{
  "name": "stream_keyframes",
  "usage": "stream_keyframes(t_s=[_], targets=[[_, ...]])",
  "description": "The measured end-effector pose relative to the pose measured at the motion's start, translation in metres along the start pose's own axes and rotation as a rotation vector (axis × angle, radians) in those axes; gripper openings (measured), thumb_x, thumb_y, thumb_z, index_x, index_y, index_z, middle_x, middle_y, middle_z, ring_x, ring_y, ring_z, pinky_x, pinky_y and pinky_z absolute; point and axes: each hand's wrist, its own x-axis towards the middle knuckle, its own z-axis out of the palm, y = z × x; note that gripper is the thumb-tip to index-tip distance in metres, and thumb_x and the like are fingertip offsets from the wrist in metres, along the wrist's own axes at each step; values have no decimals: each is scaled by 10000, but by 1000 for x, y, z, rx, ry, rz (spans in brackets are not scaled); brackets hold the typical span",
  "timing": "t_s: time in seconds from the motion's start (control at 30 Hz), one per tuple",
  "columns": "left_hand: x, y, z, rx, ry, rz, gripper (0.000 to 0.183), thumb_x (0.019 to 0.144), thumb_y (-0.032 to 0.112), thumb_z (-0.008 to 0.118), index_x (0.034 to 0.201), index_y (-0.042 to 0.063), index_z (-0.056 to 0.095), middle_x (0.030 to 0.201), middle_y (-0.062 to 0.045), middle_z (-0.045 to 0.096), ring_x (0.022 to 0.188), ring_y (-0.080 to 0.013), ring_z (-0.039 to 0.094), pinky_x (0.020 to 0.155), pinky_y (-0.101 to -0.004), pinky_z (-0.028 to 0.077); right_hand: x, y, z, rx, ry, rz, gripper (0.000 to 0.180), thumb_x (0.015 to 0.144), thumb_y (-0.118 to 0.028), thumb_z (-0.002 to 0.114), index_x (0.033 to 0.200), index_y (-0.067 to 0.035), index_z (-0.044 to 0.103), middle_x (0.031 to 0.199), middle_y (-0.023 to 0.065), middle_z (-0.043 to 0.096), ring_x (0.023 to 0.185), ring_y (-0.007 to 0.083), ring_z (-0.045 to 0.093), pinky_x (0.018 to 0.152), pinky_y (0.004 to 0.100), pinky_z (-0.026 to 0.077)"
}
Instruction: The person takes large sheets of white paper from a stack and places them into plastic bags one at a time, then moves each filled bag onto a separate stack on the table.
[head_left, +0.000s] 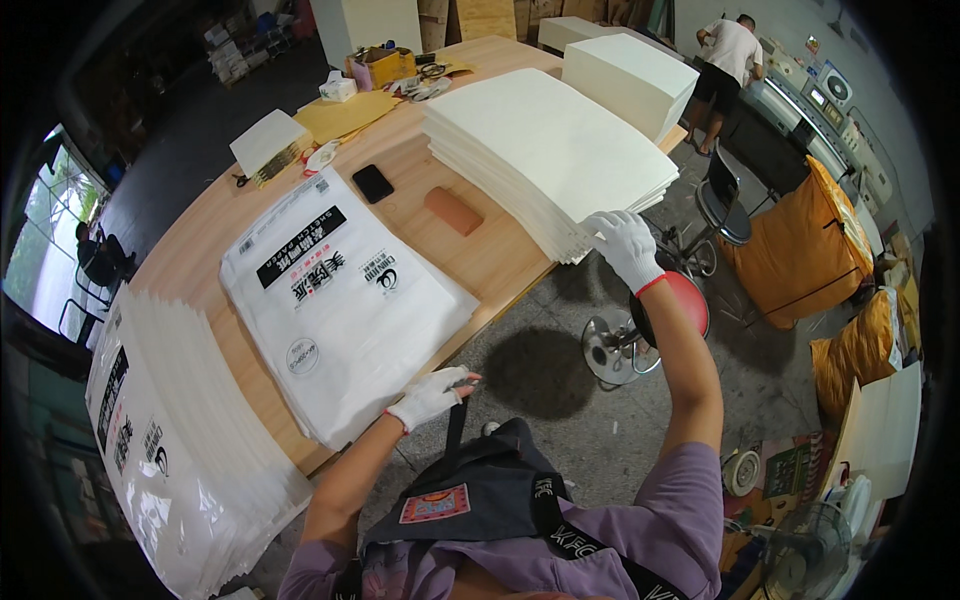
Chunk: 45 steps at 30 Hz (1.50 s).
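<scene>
My right hand, in a white knit glove with a red cuff, touches the near corner of a tall stack of white paper sheets. Whether its fingers grip any sheets is hard to see. Low by the table's front edge, my left hand wears a similar glove with some bare fingertips showing; it holds nothing and its fingers are apart. Beside it lies a flat pile of printed clear plastic bags. A brown cylindrical block and a black smartphone rest between the bags and the paper.
Filled plastic packs lean at the table's left end. A white paper block, a tissue box and scissors are farther back. A red stool and an orange sack stand right. A person works at a machine.
</scene>
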Motion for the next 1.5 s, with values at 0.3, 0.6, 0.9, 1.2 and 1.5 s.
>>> stream_keyframes(t_s=[0.3,0.6,0.9,1.2,1.5], targets=[[63,31,-27,-171,134,-71,291,962,331,569,1034,68,671,816,-31,687,678,-83,586,701,-263,481,21,40,9,-101,53,-55,229,876,-259,557,1093,-234,628,1108,-23,664,1042,201,620,889,368,489],[165,71,-102,-1371,267,-116,677,968,579,366,1301,-3,457,1236,-163,586,960,-226,611,838,-343,505,38,-125,-78,-104,141,-438,112,831,-210,552,836,-99,568,633,47,592,571,216,639,524,358,513],[15,-14,-146,-887,177,-151,332,897,85,567,1185,-80,590,1030,-143,689,865,-185,683,767,-310,554,-46,-70,-37,1194,-168,482,418,906,-152,642,1294,-30,545,1254,135,600,1131,230,602,880,342,525],[-31,-122,-113,118,62,-90,418,910,221,509,1196,-77,566,1158,-292,606,1003,-334,643,865,-389,521,-28,-184,93,1556,-372,642,644,861,-395,671,1346,-2,511,1312,196,569,1179,268,582,945,358,491],[19,49,9,332,249,-313,930,835,402,585,1508,7,78,1377,-370,392,1194,-476,510,1028,-408,418,-7,-232,55,735,-392,590,511,795,-533,606,814,-29,694,826,239,663,846,402,651,749,438,516]])
